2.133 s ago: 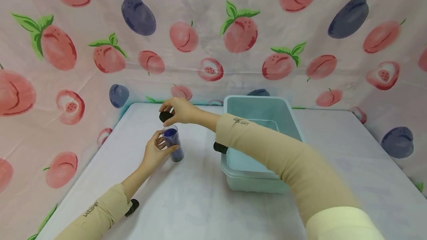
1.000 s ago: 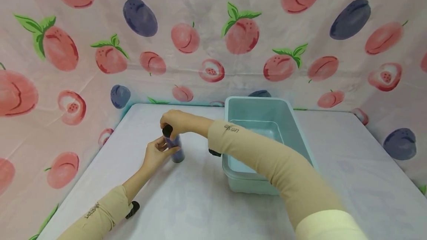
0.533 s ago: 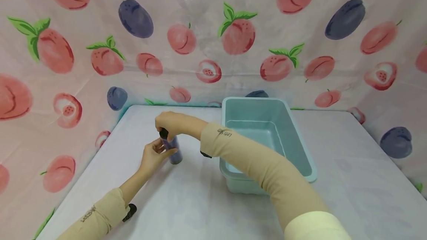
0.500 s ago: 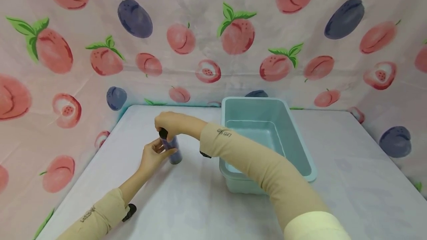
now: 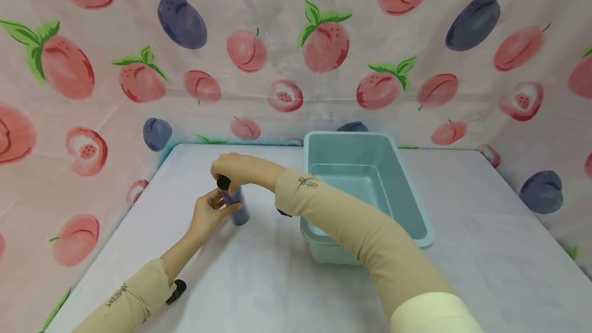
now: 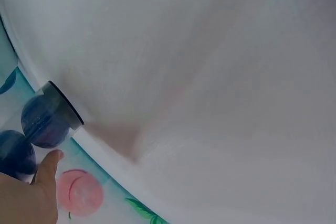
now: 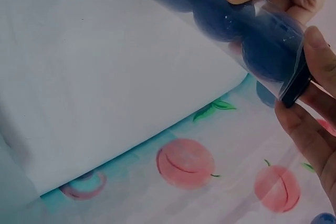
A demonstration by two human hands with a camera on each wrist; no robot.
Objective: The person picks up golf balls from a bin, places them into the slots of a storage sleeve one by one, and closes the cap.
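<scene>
A clear tube [image 5: 239, 214] of blue balls [image 7: 270, 48] stands slightly tilted on the white table, left of the middle in the head view. My left hand [image 5: 206, 217] grips its side, thumb in front and fingers behind. Over the top end, my right hand [image 5: 238, 170] pinches a black lid [image 5: 224, 183] against the rim. In the right wrist view the lid [image 7: 297, 88] covers the tube's mouth, with fingers on both sides of it. Whether it is fully seated I cannot tell. The left wrist view shows the tube's dark base [image 6: 64, 106] and part of my left hand [image 6: 26, 200].
A pale blue-green plastic tub [image 5: 418, 209] stands right of the tube, beneath my right forearm. The white table [image 5: 259, 281] runs back to a peach-patterned cloth [image 5: 287, 55]. Each wrist carries a small black device [image 5: 177, 292].
The right hand has lowered the black lid from above the open tube onto its mouth. The left hand has kept its grip on the tube. The head view has shifted slightly.
</scene>
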